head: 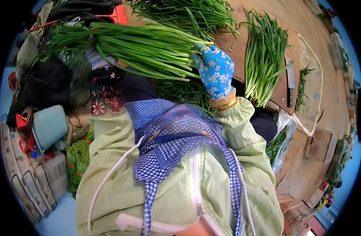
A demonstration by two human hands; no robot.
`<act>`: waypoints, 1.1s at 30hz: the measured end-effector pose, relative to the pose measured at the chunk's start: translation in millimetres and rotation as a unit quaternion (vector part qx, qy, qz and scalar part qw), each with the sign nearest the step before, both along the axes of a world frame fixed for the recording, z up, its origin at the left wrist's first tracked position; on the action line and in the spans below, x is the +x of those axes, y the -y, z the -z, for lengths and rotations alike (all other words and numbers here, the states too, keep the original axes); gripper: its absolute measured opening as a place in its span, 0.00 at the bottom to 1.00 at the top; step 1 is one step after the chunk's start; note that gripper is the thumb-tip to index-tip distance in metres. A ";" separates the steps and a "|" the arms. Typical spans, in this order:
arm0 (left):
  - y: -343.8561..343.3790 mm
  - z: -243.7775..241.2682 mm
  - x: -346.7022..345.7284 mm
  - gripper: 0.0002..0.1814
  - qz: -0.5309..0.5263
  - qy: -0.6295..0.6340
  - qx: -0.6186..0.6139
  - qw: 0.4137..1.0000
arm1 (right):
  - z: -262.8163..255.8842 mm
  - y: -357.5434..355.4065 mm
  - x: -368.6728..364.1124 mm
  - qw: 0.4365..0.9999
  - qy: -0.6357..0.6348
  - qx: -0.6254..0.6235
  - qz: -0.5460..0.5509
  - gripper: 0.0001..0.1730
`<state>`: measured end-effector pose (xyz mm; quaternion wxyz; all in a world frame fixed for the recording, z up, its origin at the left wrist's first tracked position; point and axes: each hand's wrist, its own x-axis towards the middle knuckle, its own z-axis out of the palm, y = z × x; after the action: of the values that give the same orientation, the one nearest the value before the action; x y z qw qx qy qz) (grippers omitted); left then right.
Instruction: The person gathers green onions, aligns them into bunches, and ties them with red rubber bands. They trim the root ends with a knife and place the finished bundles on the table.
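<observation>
A bundle of long flat green leaves with pale stalks, like garlic chives (145,48), lies across the view above my lap. My left hand (98,59), in a striped glove with a dark lace cuff, grips the bundle near its leafy end; the leaves partly cover it. At the pale stalk ends, the curled fingers of my right hand (215,70), in a blue floral glove, hold some stalks. Another pile of chives (183,14) lies beyond. To the right, a bundle (264,59) rests on a brown board (232,41), beside a knife (290,79).
A pale-rimmed container (319,67) adjoins the board at right. Loose leaves (180,91) lie below my hands. At left are a light blue bucket (51,126) and banded green bundles (79,156). A red brush (119,14) is at upper left, and a plastic bag of greens (282,141) at right.
</observation>
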<state>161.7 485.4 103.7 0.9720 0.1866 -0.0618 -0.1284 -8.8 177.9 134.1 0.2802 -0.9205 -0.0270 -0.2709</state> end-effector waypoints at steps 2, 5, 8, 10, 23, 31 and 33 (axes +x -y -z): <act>-9.1 3.2 10.6 0.16 0.014 -0.012 0.027 0.999 | 3.6 -3.5 11.1 0.999 0.037 0.017 -0.023 0.11; 9.1 -15.5 -6.7 0.14 0.027 0.048 0.021 0.998 | 7.9 -15.2 22.5 0.996 -0.007 0.060 -0.073 0.12; 27.6 -25.5 -13.4 0.11 0.101 0.140 -0.081 0.982 | 15.7 -18.9 22.0 0.988 0.011 0.151 -0.042 0.10; 24.8 -18.5 -7.5 0.11 0.106 0.141 -0.080 0.981 | 20.2 -16.4 13.3 0.962 -0.055 0.268 -0.010 0.09; -25.4 -5.3 7.7 0.09 0.171 0.146 -0.149 0.963 | 63.6 98.1 -113.7 0.914 -0.381 0.071 -0.115 0.11; -20.5 -3.1 18.2 0.15 0.176 0.247 -0.086 0.949 | 7.1 7.0 -13.1 0.966 -0.026 0.253 -0.049 0.13; -19.2 4.1 36.3 0.15 0.223 0.278 -0.095 0.929 | 22.6 0.5 -1.3 0.916 -0.081 0.388 -0.060 0.10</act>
<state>198.0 504.6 99.7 0.8753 0.1030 -0.3817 -0.2786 -10.0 177.4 111.5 0.6322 -0.7550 0.0478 -0.1673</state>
